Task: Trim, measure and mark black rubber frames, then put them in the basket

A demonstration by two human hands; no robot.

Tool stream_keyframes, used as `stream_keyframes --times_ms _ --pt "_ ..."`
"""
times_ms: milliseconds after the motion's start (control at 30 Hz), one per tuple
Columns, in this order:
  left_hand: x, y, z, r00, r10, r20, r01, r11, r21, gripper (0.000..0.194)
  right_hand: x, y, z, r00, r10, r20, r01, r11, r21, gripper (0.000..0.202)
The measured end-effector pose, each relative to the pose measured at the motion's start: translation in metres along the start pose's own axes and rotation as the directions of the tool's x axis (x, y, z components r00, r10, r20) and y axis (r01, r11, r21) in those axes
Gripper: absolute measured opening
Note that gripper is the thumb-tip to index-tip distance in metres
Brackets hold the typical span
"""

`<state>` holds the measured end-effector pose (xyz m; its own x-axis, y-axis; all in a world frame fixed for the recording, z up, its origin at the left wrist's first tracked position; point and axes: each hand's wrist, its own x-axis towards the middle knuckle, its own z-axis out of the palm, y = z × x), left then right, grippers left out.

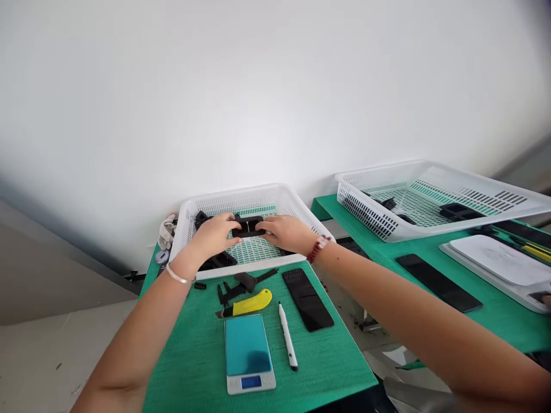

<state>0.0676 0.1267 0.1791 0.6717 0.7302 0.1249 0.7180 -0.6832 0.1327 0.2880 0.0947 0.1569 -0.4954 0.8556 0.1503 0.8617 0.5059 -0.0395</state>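
Observation:
Both hands hold a black plastic part (248, 227) by its two ends, over the white plastic basket (297, 201). My left hand (216, 234) pinches the left end, and my right hand (286, 232) grips the right end. Other black parts (220, 261) lie in the basket under and beside my left hand. In front of the basket are a black caliper (245, 282), a yellow utility knife (252, 303), a small digital scale (248, 350), a white pen-like tool (287, 335) and a black phone (307, 299).
On the neighbouring green table (387, 255) stands a second white basket (365, 213) with black parts. Nearby lie another dark phone (439, 282) and a white scale (495, 264). A gap separates the tables. A wall (258, 103) rises behind the baskets.

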Motion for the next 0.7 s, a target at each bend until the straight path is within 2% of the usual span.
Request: stream_keyframes --times_ms 33,67,100,167,233,333,400,433,467,533,600,667,700 --pt "-0.023 0.007 -0.002 0.99 0.071 -0.121 -0.075 0.997 -0.024 0.03 -0.019 -0.009 -0.004 0.992 -0.062 -0.11 0.064 0.998 0.019 0.03" --pt "-0.046 0.015 -0.001 0.974 0.121 -0.19 -0.131 0.99 -0.041 0.03 -0.037 -0.019 -0.006 0.974 -0.125 -0.19 0.133 0.991 0.027 0.03" --pt "-0.069 0.023 0.003 0.964 0.139 -0.228 -0.155 0.987 -0.052 0.031 -0.056 -0.03 -0.004 0.952 -0.175 -0.25 0.188 0.982 0.027 0.029" --pt "-0.111 0.039 0.021 0.959 0.15 -0.24 -0.167 0.985 -0.051 0.032 -0.089 -0.053 0.012 0.922 -0.259 -0.289 0.28 0.959 0.034 0.028" --pt "-0.147 0.05 0.048 0.97 0.151 -0.193 -0.165 0.985 -0.058 0.031 -0.113 -0.074 0.039 0.909 -0.321 -0.267 0.348 0.936 0.059 0.027" --pt "-0.188 0.055 0.095 0.985 0.11 -0.13 -0.125 0.985 -0.118 0.027 -0.133 -0.098 0.076 0.919 -0.376 -0.121 0.388 0.918 0.089 0.026" --pt "-0.207 0.055 0.121 0.992 0.063 -0.108 -0.079 0.985 -0.155 0.023 -0.141 -0.112 0.079 0.918 -0.396 -0.032 0.397 0.915 0.074 0.03" --pt "-0.213 0.054 0.131 0.994 0.034 -0.102 -0.051 0.984 -0.172 0.021 -0.145 -0.12 0.071 0.918 -0.397 -0.018 0.397 0.916 0.06 0.034" --pt "-0.218 0.054 0.139 0.995 0.004 -0.097 -0.023 0.982 -0.186 0.021 -0.15 -0.128 0.057 0.915 -0.401 -0.055 0.403 0.914 0.043 0.034" --pt "-0.223 0.053 0.149 0.994 -0.049 -0.097 0.027 0.976 -0.217 0.023 -0.163 -0.148 0.017 0.886 -0.407 -0.22 0.419 0.908 0.008 0.026" --pt "-0.224 0.053 0.155 0.989 -0.094 -0.114 0.062 0.965 -0.257 0.026 -0.18 -0.168 -0.025 0.836 -0.423 -0.349 0.468 0.882 0.053 0.019" --pt "-0.224 0.052 0.159 0.982 -0.132 -0.137 0.085 0.949 -0.305 0.027 -0.198 -0.186 -0.053 0.808 -0.392 -0.439 0.485 0.866 0.119 0.012" --pt "-0.223 0.051 0.161 0.978 -0.147 -0.15 0.09 0.939 -0.332 0.028 -0.206 -0.192 -0.06 0.804 -0.355 -0.476 0.456 0.883 0.111 0.011"
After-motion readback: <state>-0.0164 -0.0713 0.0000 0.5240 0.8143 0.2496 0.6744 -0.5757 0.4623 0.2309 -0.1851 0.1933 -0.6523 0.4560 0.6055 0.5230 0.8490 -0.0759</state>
